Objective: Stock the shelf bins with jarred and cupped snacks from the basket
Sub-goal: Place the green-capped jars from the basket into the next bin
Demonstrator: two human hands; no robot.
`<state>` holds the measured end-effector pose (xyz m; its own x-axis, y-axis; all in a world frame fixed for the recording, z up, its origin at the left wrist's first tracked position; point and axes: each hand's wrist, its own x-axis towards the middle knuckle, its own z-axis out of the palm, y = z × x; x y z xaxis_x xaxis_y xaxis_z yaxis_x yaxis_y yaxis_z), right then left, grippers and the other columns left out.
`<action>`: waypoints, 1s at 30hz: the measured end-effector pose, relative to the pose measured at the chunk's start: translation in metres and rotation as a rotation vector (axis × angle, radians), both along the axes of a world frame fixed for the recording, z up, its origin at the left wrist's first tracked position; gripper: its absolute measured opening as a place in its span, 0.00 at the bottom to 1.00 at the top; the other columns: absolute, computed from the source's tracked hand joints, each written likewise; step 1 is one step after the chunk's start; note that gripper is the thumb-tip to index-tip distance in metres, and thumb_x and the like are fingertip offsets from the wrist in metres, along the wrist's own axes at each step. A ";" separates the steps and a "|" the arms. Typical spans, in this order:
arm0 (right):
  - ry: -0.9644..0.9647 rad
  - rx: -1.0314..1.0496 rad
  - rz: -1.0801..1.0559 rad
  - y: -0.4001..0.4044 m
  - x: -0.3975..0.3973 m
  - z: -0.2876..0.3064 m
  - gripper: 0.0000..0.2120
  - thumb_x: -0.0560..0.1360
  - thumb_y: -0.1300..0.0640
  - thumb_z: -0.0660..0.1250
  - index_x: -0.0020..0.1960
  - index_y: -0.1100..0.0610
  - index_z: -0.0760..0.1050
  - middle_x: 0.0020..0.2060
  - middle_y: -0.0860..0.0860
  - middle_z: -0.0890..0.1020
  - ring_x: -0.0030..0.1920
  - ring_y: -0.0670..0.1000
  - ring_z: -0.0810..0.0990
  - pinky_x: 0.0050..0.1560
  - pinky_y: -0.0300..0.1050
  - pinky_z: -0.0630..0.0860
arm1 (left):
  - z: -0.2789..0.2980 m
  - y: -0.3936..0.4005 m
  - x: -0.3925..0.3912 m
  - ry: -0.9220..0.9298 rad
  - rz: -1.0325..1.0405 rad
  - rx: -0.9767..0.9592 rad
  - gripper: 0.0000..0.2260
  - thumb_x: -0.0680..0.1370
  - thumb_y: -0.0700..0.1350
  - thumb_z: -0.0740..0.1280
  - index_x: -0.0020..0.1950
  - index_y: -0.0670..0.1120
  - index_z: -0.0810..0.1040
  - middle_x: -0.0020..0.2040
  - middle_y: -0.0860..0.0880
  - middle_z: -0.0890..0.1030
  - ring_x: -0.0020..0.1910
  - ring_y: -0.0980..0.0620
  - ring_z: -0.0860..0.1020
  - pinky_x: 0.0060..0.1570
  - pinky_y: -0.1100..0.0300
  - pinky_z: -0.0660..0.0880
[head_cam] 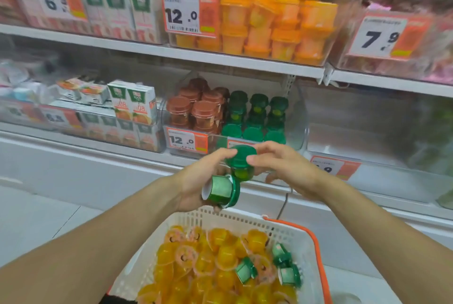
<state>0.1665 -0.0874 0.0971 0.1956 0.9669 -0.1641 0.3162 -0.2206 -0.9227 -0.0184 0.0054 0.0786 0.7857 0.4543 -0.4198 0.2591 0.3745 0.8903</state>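
Left hand grips sideways green cup in palm; fingertips also steady upper green cup, pinched by right hand, above basket

Risk: double load, palm cup slips, drops into basket

Target green rows in far bin nearly full; bin's clear front edge close; open room right of rows

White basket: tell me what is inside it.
The white basket holds a heap of yellow-orange jelly cups and three green-lidded cups near its right side. Anything beneath that top layer is covered.
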 end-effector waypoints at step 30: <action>-0.471 0.100 -0.509 0.151 0.088 -0.018 0.11 0.80 0.55 0.67 0.61 0.54 0.79 0.57 0.55 0.82 0.53 0.57 0.83 0.58 0.50 0.79 | -0.016 0.033 0.011 -0.028 0.436 -0.038 0.09 0.76 0.44 0.62 0.48 0.40 0.78 0.41 0.40 0.77 0.33 0.43 0.75 0.25 0.57 0.71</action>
<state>0.2547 0.0635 0.0794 0.6565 0.7422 0.1344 0.5672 -0.3684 -0.7366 -0.0079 0.0387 0.0622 0.5350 0.7308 -0.4238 0.0456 0.4760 0.8783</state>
